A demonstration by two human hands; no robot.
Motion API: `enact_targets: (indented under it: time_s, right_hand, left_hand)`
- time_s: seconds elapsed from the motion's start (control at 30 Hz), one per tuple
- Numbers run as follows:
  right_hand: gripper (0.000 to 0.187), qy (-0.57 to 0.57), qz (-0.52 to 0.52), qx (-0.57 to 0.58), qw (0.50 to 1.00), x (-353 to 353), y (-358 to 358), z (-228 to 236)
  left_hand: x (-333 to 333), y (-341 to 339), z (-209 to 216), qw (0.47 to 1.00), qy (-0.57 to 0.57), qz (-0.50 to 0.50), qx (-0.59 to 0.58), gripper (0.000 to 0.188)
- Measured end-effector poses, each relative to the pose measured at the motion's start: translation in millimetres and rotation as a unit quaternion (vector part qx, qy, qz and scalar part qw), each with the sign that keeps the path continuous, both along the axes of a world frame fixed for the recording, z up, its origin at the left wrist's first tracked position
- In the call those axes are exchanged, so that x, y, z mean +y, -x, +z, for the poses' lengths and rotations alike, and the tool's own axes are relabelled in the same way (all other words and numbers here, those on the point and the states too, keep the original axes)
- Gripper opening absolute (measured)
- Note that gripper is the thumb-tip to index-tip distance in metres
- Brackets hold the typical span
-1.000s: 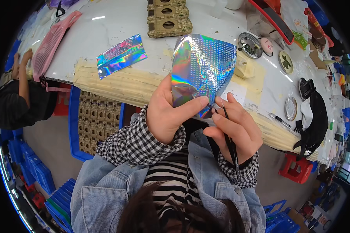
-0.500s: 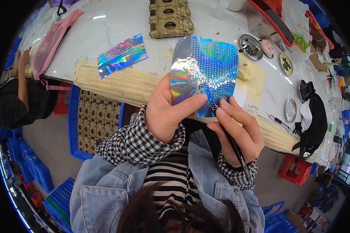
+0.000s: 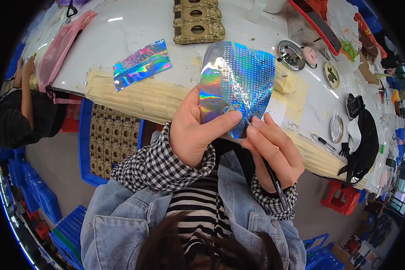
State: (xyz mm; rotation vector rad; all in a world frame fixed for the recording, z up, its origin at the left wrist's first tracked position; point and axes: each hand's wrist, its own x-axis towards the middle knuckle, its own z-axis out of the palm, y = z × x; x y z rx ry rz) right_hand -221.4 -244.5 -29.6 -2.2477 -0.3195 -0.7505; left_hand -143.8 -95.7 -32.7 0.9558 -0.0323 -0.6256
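Note:
My left hand (image 3: 198,128) grips a shiny holographic sheet (image 3: 238,74) by its near left edge, with the thumb pressed on its face. Rows of small squares cover the sheet, which is bent and held up in front of the table edge. In my right hand (image 3: 274,148) are slim black tweezers (image 3: 274,180), pinched between thumb and fingers. Their fine tip points at the sheet's near right part, close to my left thumb. Whether anything sits in the tip is too small to tell. A second holographic piece (image 3: 141,65) lies on the table to the left.
Camouflage-patterned cases (image 3: 198,29) with round holes stand at the back. Rightward are a round metal dish (image 3: 291,55) with small dark parts, a cream dish (image 3: 331,74) and a black bag (image 3: 369,139). A blue crate (image 3: 83,148) of similar cases sits below left; a co-worker's arm (image 3: 28,90) shows far left.
The sheet has tilted and creased slightly, its left edge shifting a little right. The tweezers' tip has moved slightly up and left on it. Both hands keep their hold.

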Motion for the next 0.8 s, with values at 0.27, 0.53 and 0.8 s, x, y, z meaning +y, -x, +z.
enact_targets:
  time_s: [0.27,0.53,0.8]
  right_hand:
    - [0.032,-0.001,0.001,-0.005,1.0,0.6,-1.4,-2.4]
    - [0.03,-0.015,0.005,-0.003,1.0,0.3,-0.8,-1.7]
    - [0.034,-0.038,0.013,-0.008,0.999,-1.6,-0.7,-4.1]
  left_hand:
    - [0.9,-0.2,0.1,1.0,0.005,-0.001,-0.005,0.042]
    - [-0.1,0.5,0.0,1.0,0.014,-0.002,-0.013,0.042]
    - [0.0,-0.1,0.1,1.0,0.009,-0.007,-0.009,0.041]
